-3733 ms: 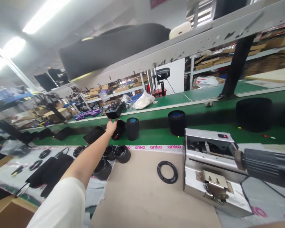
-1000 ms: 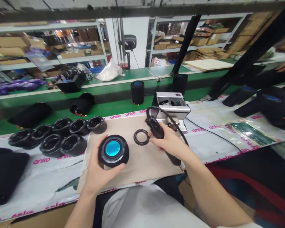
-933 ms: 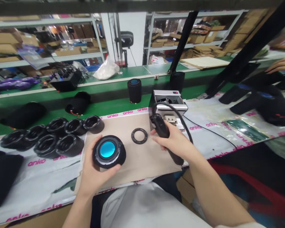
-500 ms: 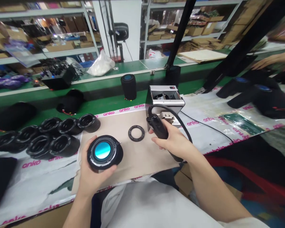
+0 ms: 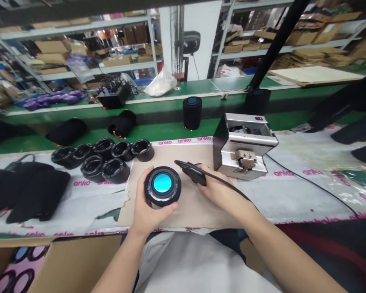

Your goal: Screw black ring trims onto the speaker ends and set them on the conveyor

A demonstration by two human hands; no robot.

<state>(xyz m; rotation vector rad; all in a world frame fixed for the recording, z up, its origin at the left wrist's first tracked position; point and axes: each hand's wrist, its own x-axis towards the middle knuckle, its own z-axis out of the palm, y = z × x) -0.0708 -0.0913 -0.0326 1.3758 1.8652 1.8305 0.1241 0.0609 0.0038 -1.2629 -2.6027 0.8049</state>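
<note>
My left hand [image 5: 149, 203] is wrapped round a black cylindrical speaker [image 5: 167, 199], whose shiny blue round face and dark rim are turned up toward me. My right hand [image 5: 215, 189] grips a black corded electric screwdriver [image 5: 195, 174], just right of the speaker and apart from it. Its cord runs back over my right forearm. Something dark shows by my right fingers, too hidden to make out. Both hands are over a brown cardboard sheet [image 5: 183, 215]. Right of the sheet stands a silver and black screw feeder [image 5: 245, 142].
Several black ring-shaped housings [image 5: 116, 169] cluster at the left, beside black fabric covers [image 5: 39, 187]. Another speaker [image 5: 192, 113] stands upright behind the sheet. A white bag [image 5: 161, 83] lies on the rear ledge. An open carton [image 5: 76, 264] sits below the table's front edge.
My right hand has brought the screwdriver left, from the feeder toward the speaker, turning it. The black ring lying on the cardboard is no longer visible. The view has swung left.
</note>
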